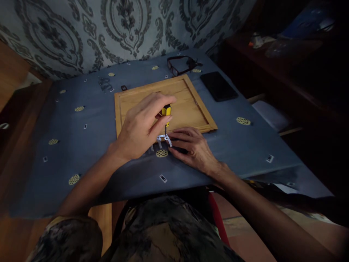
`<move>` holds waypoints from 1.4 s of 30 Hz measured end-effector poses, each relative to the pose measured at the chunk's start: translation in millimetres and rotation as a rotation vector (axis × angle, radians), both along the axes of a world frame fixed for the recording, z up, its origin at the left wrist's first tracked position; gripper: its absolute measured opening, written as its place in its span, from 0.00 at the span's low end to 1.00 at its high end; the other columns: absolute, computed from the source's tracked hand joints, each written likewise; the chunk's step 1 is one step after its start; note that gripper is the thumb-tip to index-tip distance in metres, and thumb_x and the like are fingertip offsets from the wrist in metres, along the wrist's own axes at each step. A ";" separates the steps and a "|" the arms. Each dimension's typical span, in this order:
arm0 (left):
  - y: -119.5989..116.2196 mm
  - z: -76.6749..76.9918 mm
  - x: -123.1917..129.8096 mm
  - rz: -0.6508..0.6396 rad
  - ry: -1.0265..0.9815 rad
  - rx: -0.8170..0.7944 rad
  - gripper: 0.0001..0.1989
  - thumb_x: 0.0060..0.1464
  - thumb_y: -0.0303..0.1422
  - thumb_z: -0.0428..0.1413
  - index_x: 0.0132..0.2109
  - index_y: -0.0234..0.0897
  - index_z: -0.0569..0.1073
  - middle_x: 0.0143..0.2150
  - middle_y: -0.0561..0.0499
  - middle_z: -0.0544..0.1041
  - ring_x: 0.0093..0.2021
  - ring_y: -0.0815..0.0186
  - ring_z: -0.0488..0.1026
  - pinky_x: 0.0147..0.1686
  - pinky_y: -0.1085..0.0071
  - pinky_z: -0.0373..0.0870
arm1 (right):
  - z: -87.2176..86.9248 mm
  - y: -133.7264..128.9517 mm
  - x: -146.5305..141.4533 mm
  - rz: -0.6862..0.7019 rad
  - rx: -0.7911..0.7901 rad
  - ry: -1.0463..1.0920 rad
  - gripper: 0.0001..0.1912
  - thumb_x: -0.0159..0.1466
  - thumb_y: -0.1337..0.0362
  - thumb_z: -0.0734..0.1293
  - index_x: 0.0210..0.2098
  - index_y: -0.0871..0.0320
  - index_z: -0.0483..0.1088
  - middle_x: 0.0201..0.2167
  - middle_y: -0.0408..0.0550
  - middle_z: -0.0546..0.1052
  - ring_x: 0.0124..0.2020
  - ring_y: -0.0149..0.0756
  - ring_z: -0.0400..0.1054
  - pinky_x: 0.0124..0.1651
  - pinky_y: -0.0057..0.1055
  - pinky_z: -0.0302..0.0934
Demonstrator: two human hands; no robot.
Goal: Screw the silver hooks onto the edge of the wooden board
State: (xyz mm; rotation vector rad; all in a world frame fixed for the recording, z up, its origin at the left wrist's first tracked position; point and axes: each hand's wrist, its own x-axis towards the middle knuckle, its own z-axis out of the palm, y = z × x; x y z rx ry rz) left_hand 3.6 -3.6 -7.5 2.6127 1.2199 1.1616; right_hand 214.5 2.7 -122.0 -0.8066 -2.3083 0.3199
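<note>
A wooden framed board [180, 96] lies on the blue patterned tablecloth. My left hand [141, 125] is closed round the yellow and black handle of a screwdriver [166, 111], which stands upright over the board's near edge. Its tip meets a small white metal bracket [163, 138] with prongs pointing towards me. Beside the bracket on the right, my right hand [191, 147] has its fingertips at the bracket's right prong and the board's edge, steadying or touching it.
Behind the board lie eyeglasses [178, 67] and a small dark object [124, 88]. A black phone [219, 86] rests at the right. Clear plastic packaging [105, 84] sits at the back left. A patterned curtain [125, 29] hangs behind the table.
</note>
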 end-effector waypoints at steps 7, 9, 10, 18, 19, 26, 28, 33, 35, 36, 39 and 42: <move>0.4 -5.2 2.4 0.011 0.039 0.004 0.12 0.64 0.25 0.55 0.53 0.38 0.71 0.48 0.50 0.79 0.48 0.66 0.78 0.49 0.68 0.78 | -1.7 0.3 -0.2 0.006 0.047 0.004 0.07 0.68 0.61 0.68 0.42 0.51 0.79 0.49 0.45 0.82 0.53 0.44 0.72 0.55 0.47 0.65; 1.0 -6.4 2.8 0.003 0.044 -0.001 0.12 0.64 0.25 0.54 0.53 0.37 0.72 0.47 0.49 0.79 0.47 0.66 0.77 0.48 0.69 0.78 | -1.8 0.3 -0.2 0.010 0.062 0.007 0.07 0.68 0.62 0.68 0.41 0.52 0.79 0.49 0.45 0.82 0.53 0.44 0.73 0.54 0.46 0.65; 1.3 -6.8 2.9 0.001 0.043 -0.001 0.12 0.64 0.25 0.54 0.53 0.36 0.72 0.47 0.49 0.79 0.47 0.66 0.77 0.48 0.69 0.78 | -1.7 0.2 -0.2 0.011 0.062 0.009 0.07 0.68 0.62 0.68 0.41 0.52 0.79 0.49 0.45 0.82 0.52 0.44 0.73 0.54 0.46 0.65; 2.5 -7.8 3.4 -0.015 0.045 0.013 0.11 0.64 0.26 0.55 0.52 0.36 0.72 0.46 0.50 0.79 0.45 0.68 0.77 0.46 0.72 0.77 | -0.4 0.2 -0.9 0.004 0.022 0.019 0.07 0.67 0.61 0.68 0.40 0.50 0.80 0.49 0.45 0.82 0.53 0.46 0.74 0.54 0.50 0.66; 2.6 -8.2 3.6 -0.016 0.042 0.017 0.11 0.64 0.26 0.55 0.52 0.36 0.72 0.46 0.50 0.79 0.45 0.68 0.77 0.45 0.72 0.77 | -0.4 0.3 -0.9 0.005 0.029 0.024 0.07 0.67 0.61 0.68 0.40 0.50 0.80 0.49 0.45 0.83 0.53 0.46 0.74 0.54 0.49 0.66; 3.7 -11.8 5.3 -0.014 0.049 0.072 0.10 0.64 0.27 0.56 0.52 0.37 0.72 0.43 0.51 0.78 0.43 0.68 0.77 0.44 0.71 0.77 | 0.4 0.4 -0.1 0.017 0.041 0.013 0.07 0.68 0.61 0.68 0.41 0.51 0.80 0.50 0.46 0.82 0.53 0.46 0.73 0.55 0.49 0.66; 3.4 -11.9 5.3 -0.008 0.048 0.071 0.11 0.64 0.27 0.56 0.53 0.37 0.72 0.43 0.51 0.77 0.42 0.69 0.77 0.44 0.71 0.77 | 0.6 0.4 -0.1 0.014 0.035 0.004 0.07 0.68 0.61 0.68 0.41 0.51 0.80 0.50 0.46 0.82 0.53 0.45 0.73 0.55 0.49 0.65; 2.7 -9.7 4.4 -0.056 0.052 0.027 0.13 0.65 0.24 0.53 0.54 0.37 0.71 0.46 0.50 0.78 0.47 0.68 0.77 0.49 0.71 0.76 | -0.7 0.4 -0.4 0.013 0.032 0.012 0.07 0.68 0.61 0.68 0.41 0.51 0.80 0.50 0.46 0.82 0.53 0.45 0.73 0.54 0.49 0.65; 2.9 -9.4 4.5 -0.060 0.044 0.016 0.13 0.65 0.24 0.53 0.54 0.37 0.71 0.47 0.50 0.78 0.47 0.67 0.77 0.49 0.70 0.76 | -1.3 0.1 -0.4 0.011 0.018 0.009 0.08 0.68 0.61 0.68 0.42 0.50 0.80 0.50 0.45 0.82 0.53 0.45 0.73 0.55 0.50 0.65; 3.0 -9.6 4.7 -0.056 0.035 0.013 0.12 0.65 0.24 0.53 0.54 0.37 0.71 0.47 0.50 0.78 0.47 0.67 0.77 0.48 0.70 0.77 | -1.3 -0.1 -0.3 0.009 0.014 0.007 0.08 0.68 0.61 0.68 0.42 0.49 0.80 0.50 0.44 0.82 0.53 0.45 0.73 0.55 0.50 0.65; 3.1 -11.2 6.1 -0.028 0.009 0.026 0.11 0.64 0.27 0.56 0.53 0.35 0.72 0.44 0.49 0.77 0.43 0.68 0.77 0.45 0.71 0.77 | -0.9 -0.3 -0.4 0.012 0.032 0.015 0.08 0.68 0.61 0.68 0.42 0.51 0.80 0.50 0.46 0.82 0.52 0.46 0.74 0.55 0.49 0.65; 2.3 -12.4 7.4 0.003 0.030 0.038 0.10 0.64 0.28 0.57 0.51 0.36 0.73 0.43 0.50 0.77 0.43 0.68 0.77 0.44 0.71 0.77 | -0.4 0.0 -0.7 0.018 0.059 0.023 0.07 0.68 0.62 0.68 0.41 0.52 0.80 0.49 0.47 0.82 0.52 0.46 0.74 0.53 0.48 0.66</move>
